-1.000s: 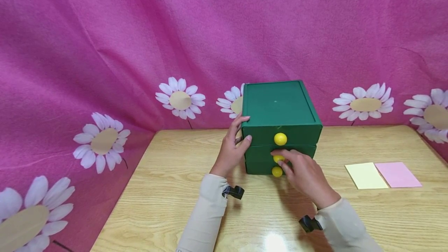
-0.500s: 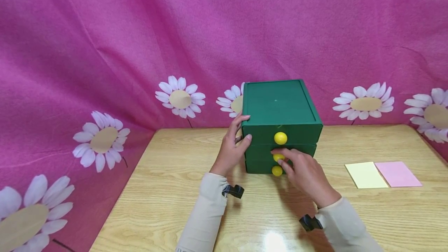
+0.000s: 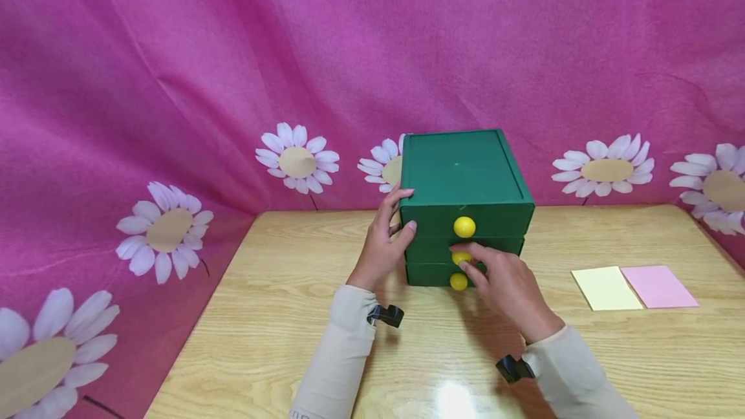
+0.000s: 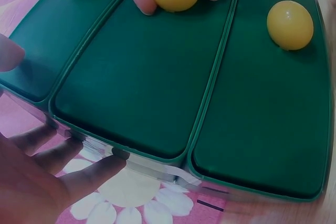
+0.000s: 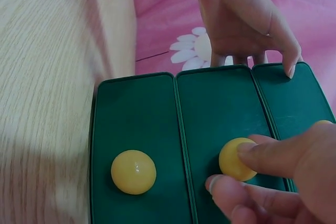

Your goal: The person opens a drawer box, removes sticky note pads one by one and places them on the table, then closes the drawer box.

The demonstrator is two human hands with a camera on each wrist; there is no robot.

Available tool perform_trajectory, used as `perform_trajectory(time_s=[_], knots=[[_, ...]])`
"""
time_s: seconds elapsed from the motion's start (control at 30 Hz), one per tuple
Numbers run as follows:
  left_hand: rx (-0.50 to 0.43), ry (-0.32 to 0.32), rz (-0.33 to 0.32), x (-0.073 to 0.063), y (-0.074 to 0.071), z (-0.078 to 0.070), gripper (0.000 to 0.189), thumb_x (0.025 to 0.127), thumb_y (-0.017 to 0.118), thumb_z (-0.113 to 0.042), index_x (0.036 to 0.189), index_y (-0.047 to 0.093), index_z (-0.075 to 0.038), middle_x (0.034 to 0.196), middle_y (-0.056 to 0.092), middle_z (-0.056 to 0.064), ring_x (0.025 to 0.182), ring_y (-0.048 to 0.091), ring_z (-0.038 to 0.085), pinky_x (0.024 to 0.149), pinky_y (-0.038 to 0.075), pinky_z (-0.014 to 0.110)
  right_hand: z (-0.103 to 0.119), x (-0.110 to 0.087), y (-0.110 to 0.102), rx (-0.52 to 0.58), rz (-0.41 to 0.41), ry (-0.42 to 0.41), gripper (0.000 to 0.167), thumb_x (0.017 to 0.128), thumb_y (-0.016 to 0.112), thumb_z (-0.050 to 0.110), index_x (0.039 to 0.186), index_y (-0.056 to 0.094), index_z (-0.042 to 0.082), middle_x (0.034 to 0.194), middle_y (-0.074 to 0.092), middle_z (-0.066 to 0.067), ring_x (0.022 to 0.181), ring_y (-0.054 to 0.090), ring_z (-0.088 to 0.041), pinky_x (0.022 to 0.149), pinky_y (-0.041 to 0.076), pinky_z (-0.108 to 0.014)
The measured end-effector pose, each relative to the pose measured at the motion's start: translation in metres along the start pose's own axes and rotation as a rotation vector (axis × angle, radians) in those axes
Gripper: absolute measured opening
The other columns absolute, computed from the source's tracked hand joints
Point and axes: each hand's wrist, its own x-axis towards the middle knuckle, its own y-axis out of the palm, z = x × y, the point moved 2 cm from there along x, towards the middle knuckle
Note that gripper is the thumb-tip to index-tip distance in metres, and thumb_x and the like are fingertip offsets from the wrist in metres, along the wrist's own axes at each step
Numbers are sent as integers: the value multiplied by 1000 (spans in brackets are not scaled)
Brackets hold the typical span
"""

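A green drawer unit (image 3: 465,170) with three stacked drawers, each with a round yellow knob, stands on the table. My left hand (image 3: 381,238) holds its left front edge, thumb on the top drawer's front and fingers along the side. With thumb and fingers, my right hand (image 3: 509,286) pinches the middle knob (image 5: 235,160), partly covering it. The top knob (image 3: 464,227) and bottom knob (image 3: 458,281) are untouched. In the left wrist view the three drawer fronts (image 4: 142,72) look about level with one another.
A yellow paper square (image 3: 607,288) and a pink paper square (image 3: 660,286) lie side by side on the wooden table (image 3: 273,302), right of the unit. Behind hangs a pink cloth (image 3: 442,37) with white daisies, which also runs down the left side.
The head view has shifted very slightly. Both hands keep their places on the drawer unit, and the drawers show no visible movement.
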Motion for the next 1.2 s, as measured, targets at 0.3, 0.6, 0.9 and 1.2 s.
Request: perform_trajectory(time_s=[0.3, 0.6, 0.9, 1.2], knots=[[-4, -14, 4, 1, 0, 2, 48, 96, 52, -3, 141, 38, -10, 159, 21, 11, 140, 31, 34, 100, 41, 55, 1, -2, -3, 21, -51, 16, 26, 87, 73, 19, 112, 67, 21, 83, 71, -2, 65, 61, -15, 50, 40, -29], [6, 1, 10, 2, -1, 0, 48, 96, 51, -3, 142, 37, -10, 158, 20, 12, 140, 30, 34, 100, 41, 54, 2, -3, -4, 26, -87, 17, 27, 85, 74, 18, 109, 62, 17, 88, 73, -7, 75, 69, -23, 55, 48, -36], [12, 0, 19, 1, -1, -1, 48, 96, 51, -3, 142, 36, -9, 158, 20, 12, 140, 31, 34, 100, 40, 56, 4, -5, -4, 44, -95, 43, 28, 84, 75, 16, 108, 59, 13, 90, 74, -9, 79, 70, -26, 53, 46, -36], [13, -15, 11, 0, 0, 1, 48, 96, 51, -3, 142, 37, -10, 158, 22, 11, 139, 32, 34, 101, 40, 55, 3, -6, -4, 38, -87, 54, 29, 84, 76, 16, 107, 58, 12, 90, 74, -10, 77, 70, -29, 53, 45, -35]])
